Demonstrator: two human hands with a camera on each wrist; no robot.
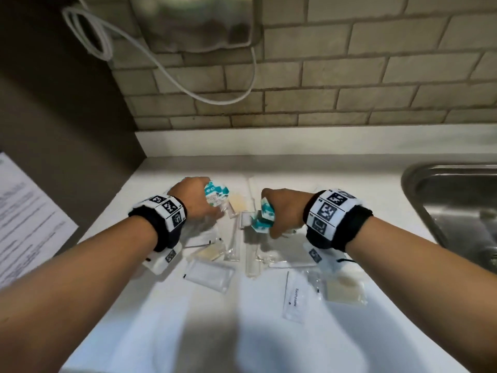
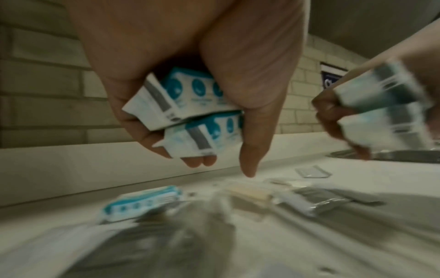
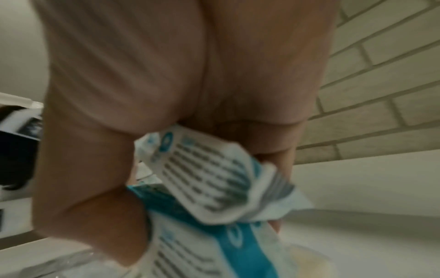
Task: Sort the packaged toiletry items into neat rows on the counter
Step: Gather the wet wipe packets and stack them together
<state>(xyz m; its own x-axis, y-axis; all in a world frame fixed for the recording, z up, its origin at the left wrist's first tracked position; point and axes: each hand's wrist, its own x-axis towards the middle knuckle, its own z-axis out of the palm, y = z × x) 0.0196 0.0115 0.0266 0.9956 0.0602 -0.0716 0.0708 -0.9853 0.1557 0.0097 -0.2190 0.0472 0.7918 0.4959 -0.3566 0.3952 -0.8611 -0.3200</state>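
My left hand [image 1: 200, 201] grips two white-and-teal packets [image 2: 183, 111], stacked between thumb and curled fingers above the white counter [image 1: 166, 319]; their teal print also shows by the knuckles in the head view [image 1: 216, 193]. My right hand [image 1: 279, 211] holds two more teal packets [image 1: 262, 218], whose printed text faces the right wrist camera [image 3: 209, 180]. One more teal packet [image 2: 142, 201] lies flat on the counter below my left hand. Several clear-wrapped toiletry items [image 1: 209, 273] lie scattered under and between both hands, and a sachet marked toothpaste [image 1: 294, 296] lies nearer me.
A steel sink [image 1: 457, 205] is set into the counter at the right. A brick-tile wall [image 1: 349, 76] backs the counter, with a white cable [image 1: 172, 71] hanging on it. Printed paper [image 1: 24, 219] lies at the left edge.
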